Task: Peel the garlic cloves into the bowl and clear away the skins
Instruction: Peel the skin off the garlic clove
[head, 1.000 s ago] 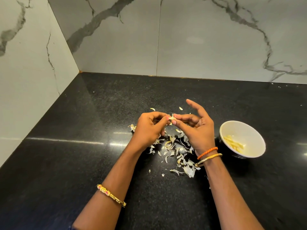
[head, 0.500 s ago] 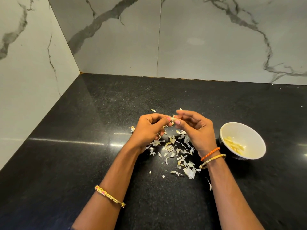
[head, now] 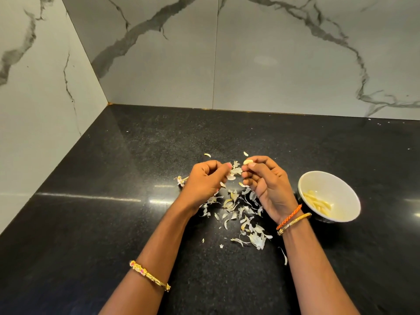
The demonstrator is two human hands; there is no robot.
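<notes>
Black speckled stone counter (head: pixel 113 223). On it: scattered pile of garlic skins (head: pixel 241 212) beneath the pinching fingertips; white bowl (head: pixel 345 189) holding peeled cloves (head: pixel 318 202), right of the grip.

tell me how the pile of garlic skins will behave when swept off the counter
The garlic skins look thin and curled, so probably very light and apt to scatter. Flat flakes may cling to the glossy black counter, and the pieces probably crumble if gripped.

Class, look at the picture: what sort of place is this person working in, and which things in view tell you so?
Most likely a home kitchen. A polished black stone countertop meets marble-patterned wall tiles in a corner, and a white bowl of peeled garlic stands beside scattered garlic skins.
</notes>
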